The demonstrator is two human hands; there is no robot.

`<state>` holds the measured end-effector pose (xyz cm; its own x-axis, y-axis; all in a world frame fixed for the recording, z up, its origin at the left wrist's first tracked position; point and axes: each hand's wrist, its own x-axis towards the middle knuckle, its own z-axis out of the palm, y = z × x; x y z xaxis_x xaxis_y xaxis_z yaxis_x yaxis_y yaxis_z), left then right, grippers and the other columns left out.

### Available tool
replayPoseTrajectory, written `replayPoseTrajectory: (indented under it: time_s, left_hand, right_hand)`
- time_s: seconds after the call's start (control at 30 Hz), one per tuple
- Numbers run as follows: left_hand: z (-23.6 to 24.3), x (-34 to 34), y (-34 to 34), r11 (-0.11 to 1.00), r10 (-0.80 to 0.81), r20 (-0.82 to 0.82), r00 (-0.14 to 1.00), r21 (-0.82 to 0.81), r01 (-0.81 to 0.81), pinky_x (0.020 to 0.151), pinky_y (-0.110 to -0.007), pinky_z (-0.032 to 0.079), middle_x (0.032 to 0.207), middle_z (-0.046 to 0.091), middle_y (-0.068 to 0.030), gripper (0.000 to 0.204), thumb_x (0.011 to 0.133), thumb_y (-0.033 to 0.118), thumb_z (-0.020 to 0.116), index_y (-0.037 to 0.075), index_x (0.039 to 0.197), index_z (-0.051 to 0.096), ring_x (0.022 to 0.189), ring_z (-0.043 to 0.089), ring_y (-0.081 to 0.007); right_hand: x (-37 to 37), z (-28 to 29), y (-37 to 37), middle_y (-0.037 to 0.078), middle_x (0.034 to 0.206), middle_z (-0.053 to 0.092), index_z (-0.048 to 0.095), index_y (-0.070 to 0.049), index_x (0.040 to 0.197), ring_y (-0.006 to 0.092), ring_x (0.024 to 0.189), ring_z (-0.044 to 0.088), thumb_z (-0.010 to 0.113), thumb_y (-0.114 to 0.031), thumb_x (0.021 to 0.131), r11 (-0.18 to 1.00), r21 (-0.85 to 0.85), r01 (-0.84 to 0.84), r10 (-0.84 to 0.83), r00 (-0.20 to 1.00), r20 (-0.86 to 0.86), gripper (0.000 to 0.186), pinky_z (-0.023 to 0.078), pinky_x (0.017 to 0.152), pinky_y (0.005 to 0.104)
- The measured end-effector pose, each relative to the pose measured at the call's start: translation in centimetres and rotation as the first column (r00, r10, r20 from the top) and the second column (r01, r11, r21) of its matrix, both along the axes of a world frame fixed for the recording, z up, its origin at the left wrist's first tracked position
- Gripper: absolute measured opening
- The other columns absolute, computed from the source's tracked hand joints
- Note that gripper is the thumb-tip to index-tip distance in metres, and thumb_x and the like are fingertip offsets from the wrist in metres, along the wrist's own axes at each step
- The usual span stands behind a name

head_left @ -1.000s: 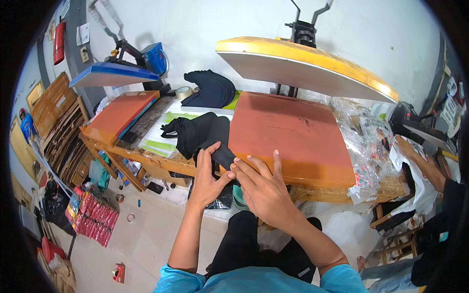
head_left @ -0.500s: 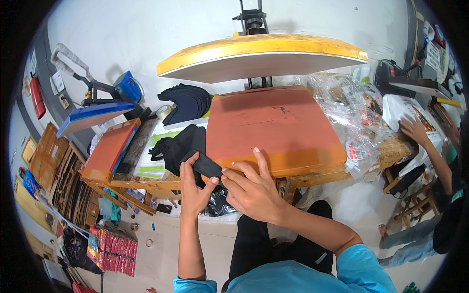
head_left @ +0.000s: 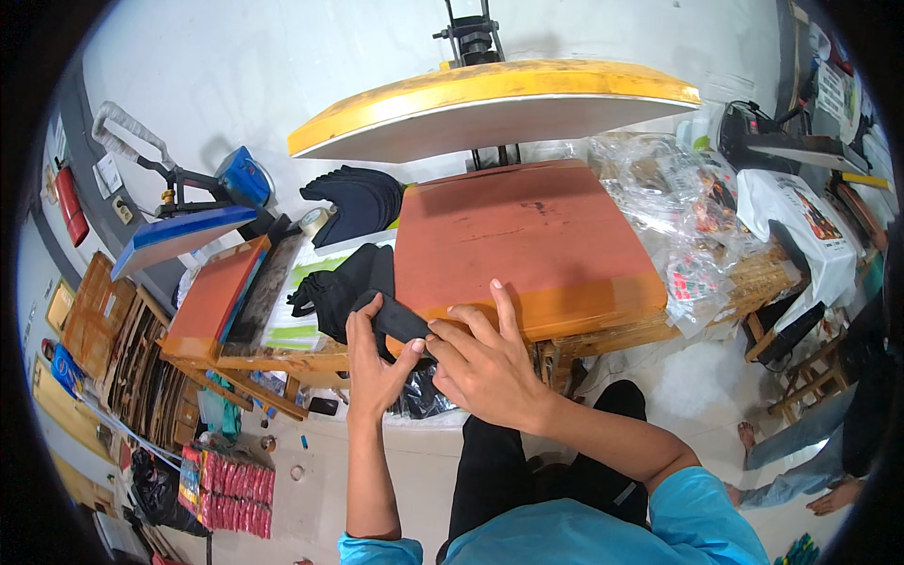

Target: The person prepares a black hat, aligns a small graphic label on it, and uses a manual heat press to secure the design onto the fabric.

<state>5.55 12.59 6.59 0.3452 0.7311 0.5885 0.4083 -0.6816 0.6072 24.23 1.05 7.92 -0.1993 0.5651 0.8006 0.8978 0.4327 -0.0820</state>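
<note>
A small folded strip of black fabric lies between my hands at the front left corner of a heat press's orange-brown pad. My left hand pinches its left side between thumb and fingers. At its right end, the thumb and bent fingers of my right hand close on it, while the index finger points up over the pad's front edge. Behind the strip is a crumpled heap of black cloth. Overhead, the press's yellow-edged upper plate is raised.
Dark curved fabric pieces are stacked left of the pad. Clear plastic bags and a white printed bag lie to the right. A smaller blue press stands at left. Another person's legs show at far right.
My hands keep nearly the same grip on the black strip. At far right, the other person's hand has left the white bag. The view has shifted slightly.
</note>
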Motion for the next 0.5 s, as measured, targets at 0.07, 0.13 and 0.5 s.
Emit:
replayPoseTrajectory:
  time_s: [0.07, 0.13, 0.5]
  left_hand:
    - [0.1, -0.1, 0.1, 1.0, -0.011, -0.009, 1.0, 0.006, 0.011, 0.119, -0.047, 0.042, 0.137, 0.058, -0.0222, 0.087, 0.082, 0.038, 0.089, -0.008, 0.146, 0.053, 0.135, 0.054, -0.0382]
    - [-0.1, 0.5, 0.4, 0.999, -0.044, -0.005, 0.999, 0.008, 0.044, 0.119, -0.047, 0.042, 0.137, 0.057, -0.0221, 0.089, 0.081, 0.039, 0.09, -0.007, 0.147, 0.053, 0.135, 0.054, -0.0382]
    - [-0.8, 0.4, 0.7, 0.994, -0.063, 0.051, 0.997, -0.083, 0.067, 0.126, -0.045, 0.033, 0.152, 0.054, -0.0205, 0.088, 0.084, 0.031, 0.085, -0.005, 0.155, 0.048, 0.145, 0.049, -0.0343]
  right_hand:
    - [-0.1, 0.3, -0.3, 0.012, 0.131, 0.074, 0.078, -0.003, 0.117, 0.0317, 0.13, 0.062, 0.083, -0.021, 0.083, 1.0, -0.013, 0.01, -0.01, 1.0, -0.014, 0.038, 0.02, 0.126, 0.0787]
    - [0.2, 0.0, -0.5, 0.012, 0.132, 0.073, 0.077, -0.003, 0.118, 0.0322, 0.13, 0.062, 0.082, -0.02, 0.084, 0.999, 0.012, 0.036, -0.035, 0.999, -0.033, 0.038, 0.02, 0.125, 0.0788]
    - [-0.1, -1.5, -3.1, 0.017, 0.144, 0.066, 0.073, -0.002, 0.125, 0.0333, 0.136, 0.058, 0.08, -0.021, 0.093, 0.999, 0.051, 0.009, 0.004, 0.971, -0.24, 0.037, 0.022, 0.126, 0.0748]
